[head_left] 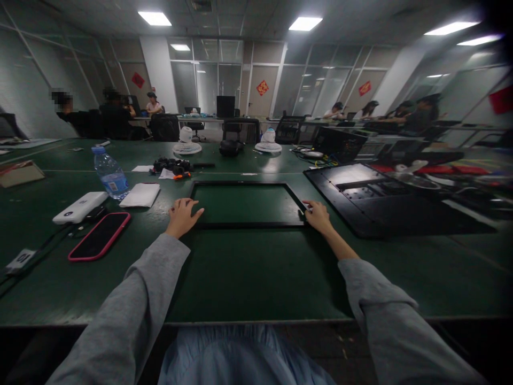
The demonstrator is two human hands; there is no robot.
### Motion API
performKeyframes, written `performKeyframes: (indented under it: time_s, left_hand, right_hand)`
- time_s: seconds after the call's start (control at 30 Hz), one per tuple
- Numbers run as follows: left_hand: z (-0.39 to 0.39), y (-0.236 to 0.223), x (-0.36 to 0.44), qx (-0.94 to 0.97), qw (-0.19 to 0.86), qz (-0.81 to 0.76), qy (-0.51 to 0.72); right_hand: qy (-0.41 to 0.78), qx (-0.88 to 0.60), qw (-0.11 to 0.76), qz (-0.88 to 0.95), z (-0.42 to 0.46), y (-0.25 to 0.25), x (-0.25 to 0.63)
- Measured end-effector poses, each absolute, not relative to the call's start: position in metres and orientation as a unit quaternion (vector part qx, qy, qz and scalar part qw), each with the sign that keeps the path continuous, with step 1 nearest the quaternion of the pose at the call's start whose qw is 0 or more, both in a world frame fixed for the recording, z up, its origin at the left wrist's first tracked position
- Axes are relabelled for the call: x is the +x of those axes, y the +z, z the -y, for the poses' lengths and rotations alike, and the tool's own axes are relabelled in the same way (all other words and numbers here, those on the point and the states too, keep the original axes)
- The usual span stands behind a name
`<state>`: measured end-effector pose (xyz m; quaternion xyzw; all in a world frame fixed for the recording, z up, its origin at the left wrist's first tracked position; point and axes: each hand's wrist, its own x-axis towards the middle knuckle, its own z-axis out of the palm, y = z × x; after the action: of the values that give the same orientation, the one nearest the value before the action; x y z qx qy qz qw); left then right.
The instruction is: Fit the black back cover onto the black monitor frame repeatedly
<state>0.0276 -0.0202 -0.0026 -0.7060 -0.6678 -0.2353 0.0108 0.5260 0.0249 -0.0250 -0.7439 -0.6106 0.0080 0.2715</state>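
A thin black rectangular frame (248, 184) lies flat on the green table (248, 272) in front of me. My left hand (182, 215) rests on its near left corner, fingers curled over the edge. Over at the near right corner my right hand (316, 214) grips the frame, fingers closed on the edge. Both arms wear grey sleeves.
A pink-cased phone (99, 236), a white power bank (80, 207), a water bottle (110, 173) and a white cloth (140, 194) lie to the left. A black open panel (385, 198) sits on the right. Two small fans (267, 141) and tools (172, 166) stand farther back; people sit at distant tables.
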Motion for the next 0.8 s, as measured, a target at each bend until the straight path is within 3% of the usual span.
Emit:
performKeyframes:
  time_s: [0.27,0.5,0.8]
  left_hand:
    - [0.029,0.009,0.037,-0.725,-0.111,0.640,-0.229]
    - [0.031,0.009,0.041,-0.777,-0.140,0.585,-0.186]
    - [0.024,0.004,0.038,-0.759,-0.133,0.594,-0.231]
  right_hand:
    - [-0.018,-0.752,0.293,0.590,-0.028,-0.031,0.535]
    - [-0.011,-0.730,0.304,0.612,-0.032,-0.032,0.541]
    - [-0.016,-0.732,0.333,0.594,-0.023,-0.020,0.536]
